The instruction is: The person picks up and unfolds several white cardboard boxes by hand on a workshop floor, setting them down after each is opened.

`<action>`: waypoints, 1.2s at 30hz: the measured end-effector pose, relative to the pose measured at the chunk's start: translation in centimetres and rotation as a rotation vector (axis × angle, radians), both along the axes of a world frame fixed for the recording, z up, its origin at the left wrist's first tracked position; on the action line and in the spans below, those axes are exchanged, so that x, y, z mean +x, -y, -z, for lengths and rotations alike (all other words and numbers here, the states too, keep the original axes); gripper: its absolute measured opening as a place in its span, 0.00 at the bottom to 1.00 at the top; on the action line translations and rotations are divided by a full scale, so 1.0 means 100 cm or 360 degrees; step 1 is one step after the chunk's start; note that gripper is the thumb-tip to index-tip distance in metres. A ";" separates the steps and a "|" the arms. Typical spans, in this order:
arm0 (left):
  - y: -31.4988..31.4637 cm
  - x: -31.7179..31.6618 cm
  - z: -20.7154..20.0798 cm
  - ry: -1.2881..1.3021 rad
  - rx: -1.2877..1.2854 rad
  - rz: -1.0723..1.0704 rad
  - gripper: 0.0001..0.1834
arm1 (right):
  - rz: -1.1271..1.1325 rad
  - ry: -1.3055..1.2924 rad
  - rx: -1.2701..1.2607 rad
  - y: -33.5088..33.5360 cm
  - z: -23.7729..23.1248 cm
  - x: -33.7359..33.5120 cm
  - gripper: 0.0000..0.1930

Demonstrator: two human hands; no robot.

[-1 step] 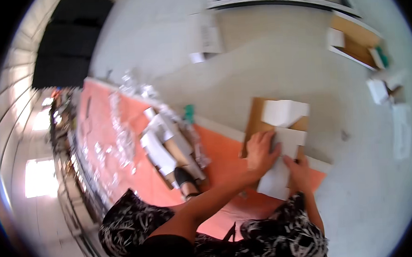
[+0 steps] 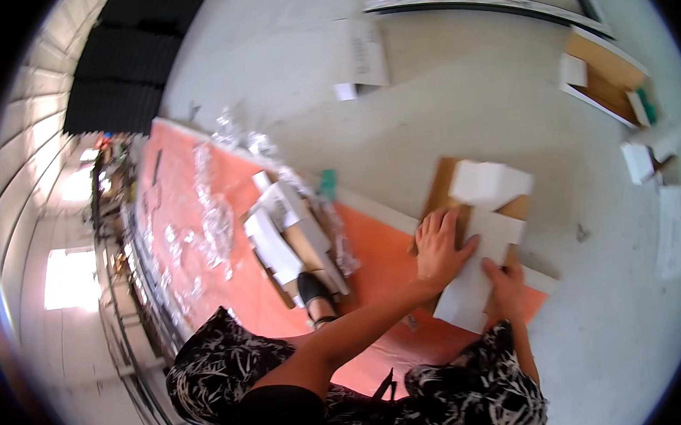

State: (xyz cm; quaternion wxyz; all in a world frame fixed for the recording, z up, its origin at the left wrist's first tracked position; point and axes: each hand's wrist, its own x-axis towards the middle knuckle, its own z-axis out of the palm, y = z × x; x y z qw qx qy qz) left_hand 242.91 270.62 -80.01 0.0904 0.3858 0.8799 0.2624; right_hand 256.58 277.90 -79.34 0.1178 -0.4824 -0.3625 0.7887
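A partly folded cardboard box [image 2: 473, 279], white on one face and brown on the other, lies before me, with its flaps spread at the far end. My left hand [image 2: 439, 250] rests on its left part, fingers stretched and thumb toward the white panel. At the near right edge, my right hand [image 2: 504, 287] grips the box, thumb on the white face and fingers mostly hidden. My foot in a black shoe [image 2: 314, 292] is against another white-and-brown carton [image 2: 305, 241] on the left.
An orange sheet [image 2: 373, 245] covers the floor under me, with crumpled clear plastic [image 2: 216, 223] on it. A flat white carton [image 2: 367, 53] lies ahead. To the right are an open box [image 2: 606, 68] and white pieces [image 2: 671, 230]. A dark-edged frame [image 2: 491, 6] lies at the far side.
The whole view has shifted, so things appear slightly farther right. Both hands stay at the same places on the box, with little visible movement.
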 end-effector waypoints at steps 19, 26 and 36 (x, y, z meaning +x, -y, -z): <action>0.371 -0.219 -0.194 0.1419 0.0053 -0.1641 0.20 | -0.1492 -0.0545 0.0113 0.033 -0.029 -0.152 0.11; 0.380 -0.192 -0.068 0.0785 -0.0278 -0.1963 0.21 | -0.2427 -0.0755 0.1821 0.041 -0.100 -0.214 0.07; 0.386 -0.200 0.000 0.1053 0.0179 -0.2024 0.14 | -0.2001 -0.1181 0.2582 0.227 -0.034 -0.310 0.16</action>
